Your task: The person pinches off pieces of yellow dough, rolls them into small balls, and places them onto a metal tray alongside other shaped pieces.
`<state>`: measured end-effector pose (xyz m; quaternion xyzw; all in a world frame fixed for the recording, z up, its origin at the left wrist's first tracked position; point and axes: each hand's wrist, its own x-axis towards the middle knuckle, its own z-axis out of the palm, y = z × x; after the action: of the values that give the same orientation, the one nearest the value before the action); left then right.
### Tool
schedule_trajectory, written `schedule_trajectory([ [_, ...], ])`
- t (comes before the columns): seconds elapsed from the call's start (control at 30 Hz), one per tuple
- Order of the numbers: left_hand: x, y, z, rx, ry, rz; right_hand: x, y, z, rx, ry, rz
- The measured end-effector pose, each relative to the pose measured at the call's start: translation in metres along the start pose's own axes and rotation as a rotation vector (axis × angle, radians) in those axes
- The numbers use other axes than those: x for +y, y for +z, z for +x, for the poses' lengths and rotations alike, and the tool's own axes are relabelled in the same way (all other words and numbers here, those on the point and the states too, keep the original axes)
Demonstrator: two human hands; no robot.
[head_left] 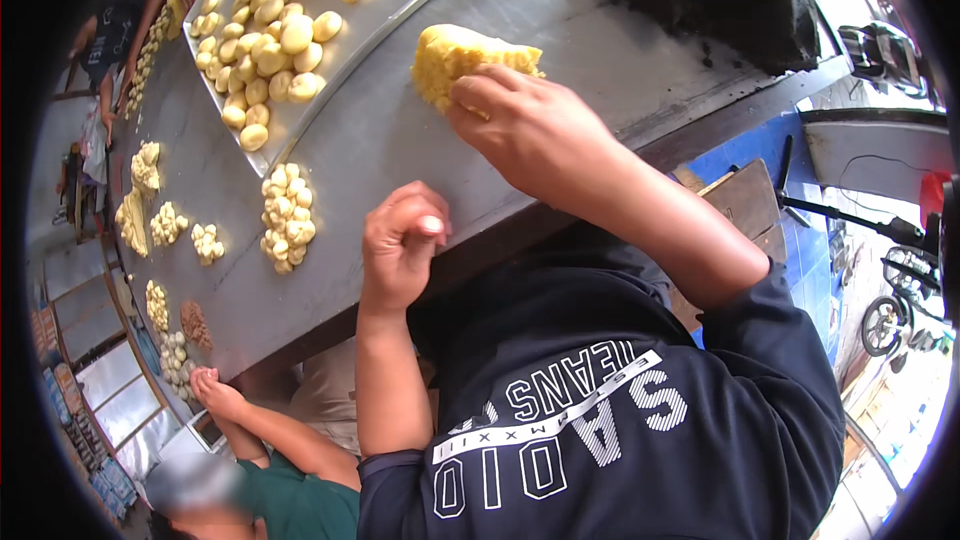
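A lump of yellow crumbly dough (450,50) rests on the grey metal table. Against its near side, my right hand (530,130) has its fingers bent and pressed into the crumbs. My left hand (400,245) hovers by the table's near edge, with fingers curled in and thumb on top. Its fingertips are slightly smeared by motion, and whatever lies inside the curl is hidden. Left of that hand sits a pile of small pale yellow dough balls (287,220).
A metal tray (335,80) of larger smooth dough balls lies at the far left. Smaller dough clusters (167,225) dot the table's left side. A dark bulky bag-like heap (715,0) covers the far right. Co-workers' hands (215,390) show at the left.
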<state>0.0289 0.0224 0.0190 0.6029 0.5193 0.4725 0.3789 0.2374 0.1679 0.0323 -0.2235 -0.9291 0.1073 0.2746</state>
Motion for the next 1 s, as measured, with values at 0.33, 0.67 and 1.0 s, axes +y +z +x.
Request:
schedule_trajectory([
  [0.33,0.000,-0.004,-0.011,0.198,-0.104,-0.289,0.002,-0.020,-0.018,-0.139,0.065,-0.005],
  [0.67,0.020,0.000,-0.011,0.227,-0.096,0.169,0.078,-0.045,-0.006,-0.199,0.152,0.269],
  [1.0,0.000,-0.013,-0.017,0.207,0.038,0.475,0.048,-0.060,-0.003,-0.044,-0.169,0.131],
])
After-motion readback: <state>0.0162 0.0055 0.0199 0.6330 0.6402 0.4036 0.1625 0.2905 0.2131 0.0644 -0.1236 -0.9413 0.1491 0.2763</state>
